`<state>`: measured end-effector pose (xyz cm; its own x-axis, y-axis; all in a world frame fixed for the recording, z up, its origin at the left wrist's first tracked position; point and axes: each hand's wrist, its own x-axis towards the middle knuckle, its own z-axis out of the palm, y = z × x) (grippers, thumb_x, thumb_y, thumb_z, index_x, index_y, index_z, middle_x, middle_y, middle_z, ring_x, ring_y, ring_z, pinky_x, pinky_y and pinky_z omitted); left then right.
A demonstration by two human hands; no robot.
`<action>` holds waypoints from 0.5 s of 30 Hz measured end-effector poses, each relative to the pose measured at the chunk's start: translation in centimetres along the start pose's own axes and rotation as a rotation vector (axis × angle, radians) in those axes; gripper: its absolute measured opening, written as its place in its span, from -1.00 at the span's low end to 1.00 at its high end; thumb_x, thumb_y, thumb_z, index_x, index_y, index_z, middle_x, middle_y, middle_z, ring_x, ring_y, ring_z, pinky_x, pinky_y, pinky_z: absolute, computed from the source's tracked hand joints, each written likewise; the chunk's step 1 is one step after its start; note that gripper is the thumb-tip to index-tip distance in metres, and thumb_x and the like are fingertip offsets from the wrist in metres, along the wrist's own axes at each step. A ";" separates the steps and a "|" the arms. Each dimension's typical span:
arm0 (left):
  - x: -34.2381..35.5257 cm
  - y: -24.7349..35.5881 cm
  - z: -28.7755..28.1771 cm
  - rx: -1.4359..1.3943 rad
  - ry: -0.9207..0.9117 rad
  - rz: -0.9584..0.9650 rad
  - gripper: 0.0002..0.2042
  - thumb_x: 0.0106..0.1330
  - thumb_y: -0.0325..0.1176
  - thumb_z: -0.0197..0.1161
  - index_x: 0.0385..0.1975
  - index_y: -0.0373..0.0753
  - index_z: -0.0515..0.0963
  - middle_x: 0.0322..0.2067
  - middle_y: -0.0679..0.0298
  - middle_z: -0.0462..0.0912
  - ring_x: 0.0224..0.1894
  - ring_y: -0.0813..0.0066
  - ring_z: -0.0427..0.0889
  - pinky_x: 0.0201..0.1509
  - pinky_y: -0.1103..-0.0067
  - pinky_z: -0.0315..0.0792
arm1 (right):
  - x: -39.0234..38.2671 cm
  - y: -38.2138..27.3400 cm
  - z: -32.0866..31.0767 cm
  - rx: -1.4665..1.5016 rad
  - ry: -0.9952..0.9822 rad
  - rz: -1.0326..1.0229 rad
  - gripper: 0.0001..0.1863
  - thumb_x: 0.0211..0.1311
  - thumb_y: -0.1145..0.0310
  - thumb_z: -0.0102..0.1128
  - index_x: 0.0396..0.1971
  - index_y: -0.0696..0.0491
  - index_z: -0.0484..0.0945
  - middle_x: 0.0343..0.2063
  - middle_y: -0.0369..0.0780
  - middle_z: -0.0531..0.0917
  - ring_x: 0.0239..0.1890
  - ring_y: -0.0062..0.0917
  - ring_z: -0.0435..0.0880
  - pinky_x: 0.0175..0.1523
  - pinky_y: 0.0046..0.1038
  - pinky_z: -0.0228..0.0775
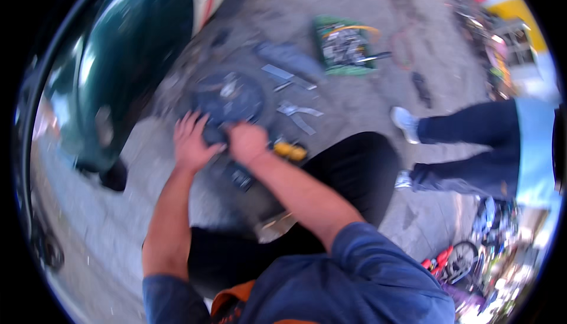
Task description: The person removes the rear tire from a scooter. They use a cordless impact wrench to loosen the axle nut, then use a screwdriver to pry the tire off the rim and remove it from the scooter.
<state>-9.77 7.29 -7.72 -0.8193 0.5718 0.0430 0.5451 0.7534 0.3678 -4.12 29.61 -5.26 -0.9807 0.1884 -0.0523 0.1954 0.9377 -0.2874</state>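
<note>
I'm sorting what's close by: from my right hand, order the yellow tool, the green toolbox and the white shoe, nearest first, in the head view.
From the right hand:
1. Yellow tool, just right of it on the ground.
2. Green toolbox, up and right, farther along the ground.
3. White shoe, far right, on another person's foot.

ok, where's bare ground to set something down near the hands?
Bare concrete lies left of the left hand, toward the green vehicle, and between the green tool case and the bystander's white shoe. Crowded: around the dark round disc, with metal strips scattered beside the right hand.
</note>
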 end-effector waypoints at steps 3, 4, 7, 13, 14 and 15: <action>0.9 1.9 0.6 0.059 0.055 -0.241 0.07 0.11 0.51 0.50 0.57 -0.03 0.42 0.61 0.01 0.26 0.63 -0.10 0.24 0.64 -0.05 0.13 | 1.2 2.0 0.5 0.121 -0.082 -0.053 -0.66 0.34 0.25 0.33 0.09 -0.19 0.79 -0.03 -0.08 0.79 -0.06 -0.11 0.87 0.05 -0.06 0.73; 1.1 2.2 1.3 0.135 -0.062 -0.361 0.03 0.30 0.49 0.41 0.63 -0.10 0.36 0.73 -0.02 0.06 0.69 -0.12 0.15 0.66 0.04 0.17 | 1.5 2.2 1.3 0.168 -0.129 -0.065 -0.61 0.36 0.27 0.30 0.16 -0.21 0.78 0.01 -0.08 0.78 -0.05 -0.08 0.86 0.07 -0.05 0.72; 1.3 5.5 1.8 -0.343 0.109 -0.641 0.22 0.00 0.08 0.78 0.66 -0.11 0.16 0.55 -0.19 0.24 0.53 -0.22 0.37 0.62 0.12 0.36 | 1.8 2.0 1.7 0.141 -0.115 -0.011 -0.56 0.36 0.32 0.27 0.22 -0.22 0.76 0.02 -0.08 0.78 -0.03 -0.05 0.85 0.09 -0.07 0.71; 2.8 4.8 3.4 -1.105 0.365 -0.941 0.18 0.23 0.08 0.69 0.70 -0.20 0.00 0.52 -0.14 0.32 0.41 -0.06 0.56 0.50 0.14 0.48 | 1.6 1.1 1.3 0.151 -0.127 -0.027 -0.52 0.33 0.43 0.22 0.22 -0.20 0.75 0.03 -0.06 0.77 -0.01 -0.04 0.85 0.12 -0.06 0.70; 3.1 4.2 3.5 -1.375 0.414 -1.011 0.14 0.30 0.07 0.66 0.70 -0.21 0.00 0.50 -0.12 0.37 0.37 -0.01 0.60 0.47 0.15 0.50 | 1.7 1.3 1.2 0.141 -0.113 -0.014 -0.52 0.33 0.43 0.22 0.22 -0.20 0.75 0.03 -0.06 0.77 -0.01 -0.04 0.85 0.12 -0.06 0.70; 3.4 3.6 3.5 -1.381 0.378 -1.160 -0.03 0.38 0.01 0.62 0.61 -0.33 0.19 0.41 -0.08 0.51 0.30 0.09 0.68 0.39 0.13 0.57 | 1.8 1.4 1.3 0.137 -0.115 -0.016 -0.51 0.32 0.43 0.22 0.22 -0.19 0.75 0.03 -0.06 0.77 -0.01 -0.04 0.85 0.10 -0.07 0.70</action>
<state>-9.96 13.07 -9.53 -0.7293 -0.2198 -0.6479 -0.6116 -0.2150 0.7614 -5.59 30.88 -6.98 -0.9793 0.1316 -0.1537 0.1850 0.8902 -0.4164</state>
